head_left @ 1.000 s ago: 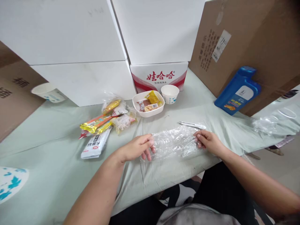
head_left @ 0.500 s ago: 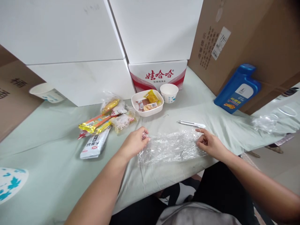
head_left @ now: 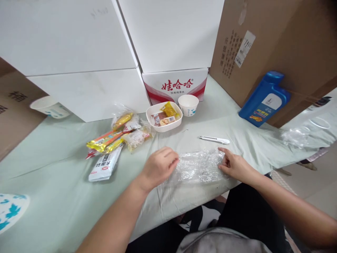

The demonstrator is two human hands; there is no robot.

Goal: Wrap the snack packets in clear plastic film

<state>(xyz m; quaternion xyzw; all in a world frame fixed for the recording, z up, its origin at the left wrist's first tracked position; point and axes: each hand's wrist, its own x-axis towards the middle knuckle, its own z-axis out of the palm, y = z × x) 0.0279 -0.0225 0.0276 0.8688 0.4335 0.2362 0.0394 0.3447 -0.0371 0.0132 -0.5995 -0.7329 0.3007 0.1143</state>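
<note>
A clear, crinkled plastic bag lies flat near the table's front edge, between my hands. My left hand is closed over its left end, fingers curled together and the fingertips turned away from view. At the right end, my right hand has thumb and bent fingers closed on the plastic, while the index finger reaches along its upper corner. Just beyond the bag lies a white utility knife.
Several packaged snacks lie piled at the left. A white tray with packets stands beside a paper cup, before a red-and-white carton. A blue bottle leans against a cardboard box at the right.
My left hand has shifted right over the bag and turned, so its back faces up and its fingertips are less visible. My right hand stays at the bag's right end.
</note>
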